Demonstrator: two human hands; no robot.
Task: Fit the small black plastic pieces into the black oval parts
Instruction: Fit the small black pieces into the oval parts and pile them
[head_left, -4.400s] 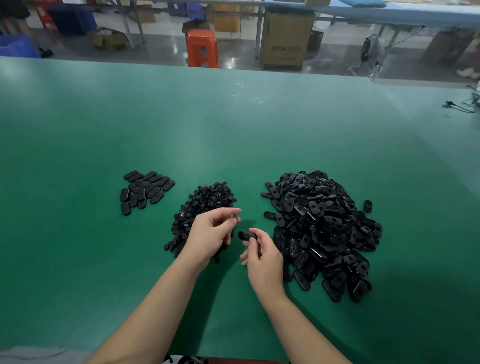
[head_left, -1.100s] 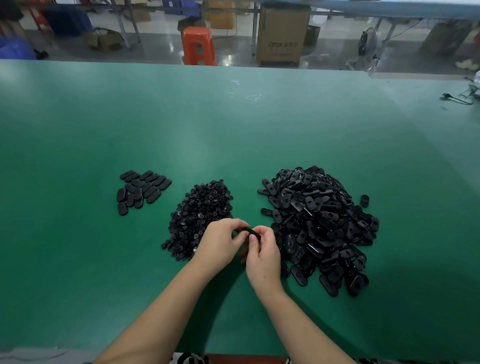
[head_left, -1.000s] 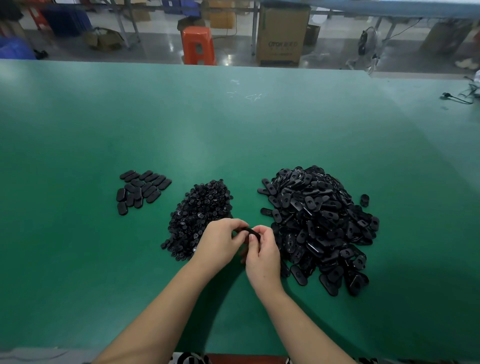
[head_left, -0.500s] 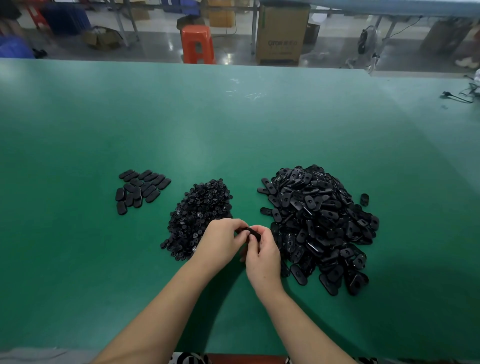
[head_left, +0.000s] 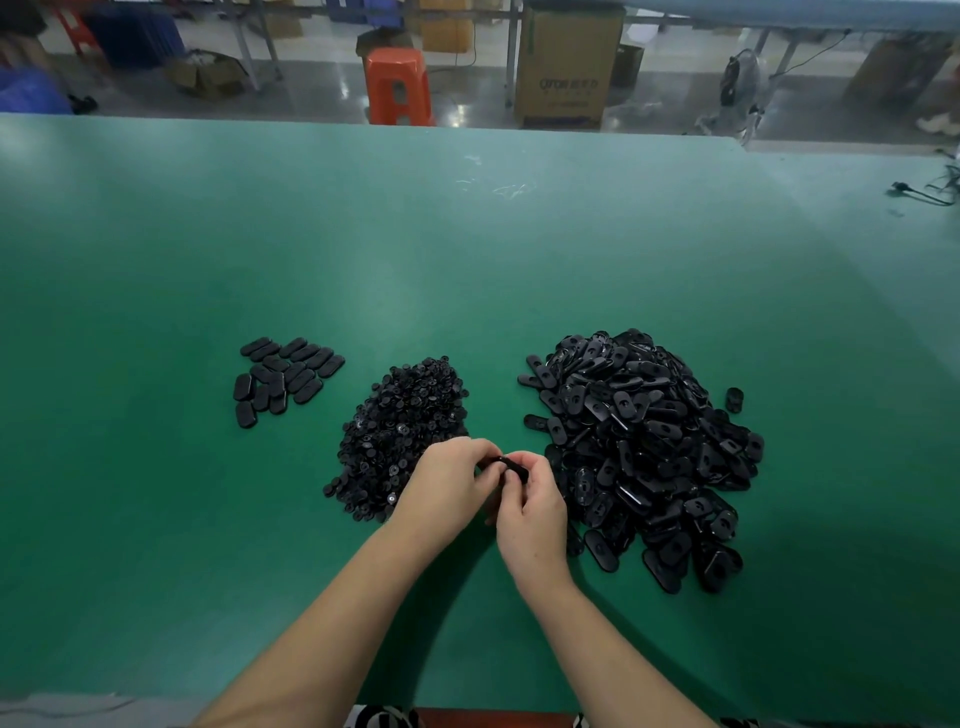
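Both my hands are pinched on the same oval part (head_left: 511, 466), held just above the green table (head_left: 467, 270) between the two heaps. My right hand (head_left: 532, 512) grips its right end, and my left hand (head_left: 449, 486) has its fingertips curled on the left end, probably pressing a small piece in, though that bit's hidden. The part's long axis runs roughly left-right, the small pieces pile (head_left: 400, 431) is nearer my left hand and the oval parts heap (head_left: 644, 452) nearer my right

The cardboard box (head_left: 568, 67) bears blurred print (perhaps "QIRON"), otherwise unreadable.
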